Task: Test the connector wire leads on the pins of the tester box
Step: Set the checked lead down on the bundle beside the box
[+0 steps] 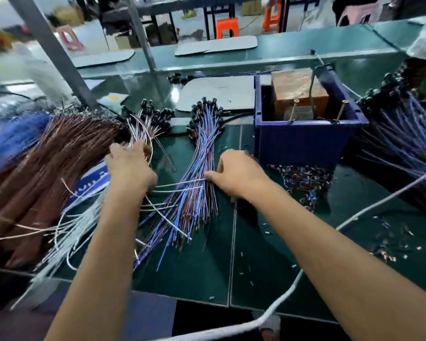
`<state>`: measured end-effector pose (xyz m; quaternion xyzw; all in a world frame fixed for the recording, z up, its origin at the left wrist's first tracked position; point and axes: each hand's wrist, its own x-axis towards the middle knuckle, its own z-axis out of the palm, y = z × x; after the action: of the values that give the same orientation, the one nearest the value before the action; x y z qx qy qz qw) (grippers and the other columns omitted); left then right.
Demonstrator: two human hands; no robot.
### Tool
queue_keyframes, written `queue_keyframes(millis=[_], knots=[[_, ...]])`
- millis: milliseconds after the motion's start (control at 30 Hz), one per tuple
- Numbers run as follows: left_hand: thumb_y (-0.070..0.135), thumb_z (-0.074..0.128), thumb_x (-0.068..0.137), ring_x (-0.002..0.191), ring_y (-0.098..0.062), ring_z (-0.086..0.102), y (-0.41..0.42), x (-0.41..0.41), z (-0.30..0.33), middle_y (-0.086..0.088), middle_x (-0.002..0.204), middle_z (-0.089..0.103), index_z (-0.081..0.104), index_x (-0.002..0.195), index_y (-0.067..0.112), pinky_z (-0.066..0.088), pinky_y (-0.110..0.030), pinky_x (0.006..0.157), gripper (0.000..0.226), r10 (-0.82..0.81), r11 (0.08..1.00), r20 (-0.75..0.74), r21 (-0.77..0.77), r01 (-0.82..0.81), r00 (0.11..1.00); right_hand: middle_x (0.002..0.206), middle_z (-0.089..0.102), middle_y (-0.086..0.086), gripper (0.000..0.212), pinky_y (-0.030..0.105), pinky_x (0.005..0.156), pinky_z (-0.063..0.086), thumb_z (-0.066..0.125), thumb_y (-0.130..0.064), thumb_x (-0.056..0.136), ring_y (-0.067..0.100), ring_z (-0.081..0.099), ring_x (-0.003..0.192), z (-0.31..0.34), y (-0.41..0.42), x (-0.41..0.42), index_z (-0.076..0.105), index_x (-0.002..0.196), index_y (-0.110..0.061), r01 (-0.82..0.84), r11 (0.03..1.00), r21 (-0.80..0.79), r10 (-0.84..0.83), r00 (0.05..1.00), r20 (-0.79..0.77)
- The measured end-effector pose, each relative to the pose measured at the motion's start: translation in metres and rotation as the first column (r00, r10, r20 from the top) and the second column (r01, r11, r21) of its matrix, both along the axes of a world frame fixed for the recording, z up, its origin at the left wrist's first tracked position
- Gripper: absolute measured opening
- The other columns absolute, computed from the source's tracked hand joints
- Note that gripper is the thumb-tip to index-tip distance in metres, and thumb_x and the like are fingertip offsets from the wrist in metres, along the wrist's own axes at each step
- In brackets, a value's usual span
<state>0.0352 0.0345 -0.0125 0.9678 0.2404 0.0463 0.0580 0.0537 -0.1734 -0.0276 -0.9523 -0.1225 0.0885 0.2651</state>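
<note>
A blue tester box (305, 141) stands at the right of the green bench, holding a brown block (298, 94) with two upright screw pins (293, 112). A bundle of blue and brown connector wires (202, 168) with black connectors at the far end lies in the middle. My right hand (236, 173) pinches wire leads at the bundle's right side. My left hand (128, 163) reaches into a bunch of white-leaded connectors (145, 126) and grips some of them. Neither hand is at the box.
A large pile of brown wires (47, 168) fills the left. More blue wire bundles (399, 139) lie right of the box. Cut wire scraps (303, 180) are scattered in front of it. A white cable (354, 212) crosses the right foreground. A metal post (54, 52) rises at back left.
</note>
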Motion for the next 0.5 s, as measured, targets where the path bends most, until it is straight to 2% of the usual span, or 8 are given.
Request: queue_keyframes(millis=[67, 167, 233, 267, 333, 400, 433, 500], knots=[[-0.004, 0.068, 0.076, 0.117, -0.045, 0.043, 0.018, -0.005, 0.003, -0.026, 0.129, 0.041, 0.055, 0.135, 0.017, 0.038, -0.043, 0.105, 0.065, -0.023, 0.999, -0.008, 0.042, 0.023, 1.000, 0.076, 0.071, 0.011, 0.043, 0.040, 0.076, 0.064, 0.069, -0.049, 0.097, 0.028, 0.073, 0.065, 0.000, -0.002, -0.002, 0.065, 0.089, -0.007, 0.007, 1.000, -0.001, -0.007, 1.000, -0.009], [-0.009, 0.063, 0.077, 0.115, -0.046, 0.044, 0.036, -0.012, 0.004, -0.025, 0.123, 0.042, 0.054, 0.141, 0.022, 0.039, -0.049, 0.106, 0.071, -0.047, 0.996, -0.028, 0.079, 0.049, 0.999, 0.101, 0.072, 0.018, 0.039, 0.042, 0.083, 0.062, 0.069, -0.047, 0.097, 0.032, 0.072, 0.080, -0.001, -0.001, -0.003, 0.064, 0.101, -0.008, -0.001, 0.999, -0.035, 0.001, 1.000, -0.003], [-0.008, 0.064, 0.077, 0.118, -0.045, 0.039, 0.033, -0.012, 0.006, -0.023, 0.123, 0.041, 0.055, 0.137, 0.023, 0.040, -0.051, 0.103, 0.068, -0.047, 0.991, -0.029, 0.120, 0.051, 0.998, 0.106, 0.069, 0.021, 0.036, 0.041, 0.084, 0.062, 0.067, -0.044, 0.098, 0.033, 0.071, 0.081, -0.002, 0.000, -0.003, 0.063, 0.100, -0.009, -0.014, 0.999, -0.044, 0.015, 1.000, 0.016], [-0.005, 0.067, 0.077, 0.119, -0.044, 0.038, 0.026, -0.010, 0.008, -0.023, 0.125, 0.040, 0.056, 0.135, 0.023, 0.041, -0.052, 0.101, 0.065, -0.038, 0.988, -0.019, 0.148, 0.040, 0.999, 0.106, 0.069, 0.021, 0.035, 0.041, 0.083, 0.062, 0.067, -0.043, 0.098, 0.033, 0.070, 0.079, -0.002, -0.001, -0.003, 0.062, 0.098, -0.009, -0.017, 0.999, -0.038, 0.018, 1.000, 0.020], [0.003, 0.074, 0.075, 0.118, -0.043, 0.039, 0.000, 0.000, 0.013, -0.024, 0.125, 0.042, 0.061, 0.125, 0.020, 0.042, -0.048, 0.096, 0.055, -0.085, 0.982, 0.094, 0.178, 0.067, 0.992, 0.102, 0.070, 0.018, 0.034, 0.040, 0.081, 0.062, 0.067, -0.043, 0.098, 0.033, 0.069, 0.077, 0.000, -0.002, -0.004, 0.062, 0.095, -0.009, -0.015, 1.000, -0.018, 0.015, 1.000, 0.016], [0.014, 0.077, 0.080, 0.114, -0.038, 0.045, -0.038, 0.015, 0.014, -0.020, 0.119, 0.049, 0.067, 0.114, 0.017, 0.040, -0.041, 0.092, 0.035, -0.242, 0.966, 0.215, 0.140, 0.216, 0.946, 0.098, 0.072, 0.015, 0.031, 0.036, 0.084, 0.059, 0.068, -0.044, 0.098, 0.034, 0.070, 0.084, 0.000, -0.003, -0.005, 0.063, 0.092, -0.013, -0.018, 1.000, -0.019, 0.019, 0.999, 0.030], [0.023, 0.077, 0.084, 0.114, -0.036, 0.048, -0.058, 0.024, 0.013, -0.019, 0.118, 0.053, 0.067, 0.111, 0.016, 0.041, -0.039, 0.095, 0.029, -0.310, 0.950, 0.208, 0.114, 0.292, 0.927, 0.098, 0.072, 0.015, 0.030, 0.034, 0.085, 0.058, 0.068, -0.044, 0.097, 0.034, 0.071, 0.089, 0.000, -0.004, -0.005, 0.064, 0.093, -0.015, -0.018, 0.999, -0.027, 0.019, 0.999, 0.039], [0.035, 0.076, 0.088, 0.118, -0.036, 0.051, -0.089, 0.040, 0.005, -0.018, 0.121, 0.057, 0.065, 0.113, 0.013, 0.042, -0.041, 0.100, 0.035, -0.359, 0.933, 0.098, 0.061, 0.354, 0.928, 0.090, 0.071, 0.015, 0.027, 0.035, 0.084, 0.059, 0.069, -0.041, 0.097, 0.034, 0.073, 0.086, 0.000, -0.007, -0.005, 0.063, 0.086, -0.016, -0.006, 1.000, -0.007, 0.006, 1.000, 0.024]])
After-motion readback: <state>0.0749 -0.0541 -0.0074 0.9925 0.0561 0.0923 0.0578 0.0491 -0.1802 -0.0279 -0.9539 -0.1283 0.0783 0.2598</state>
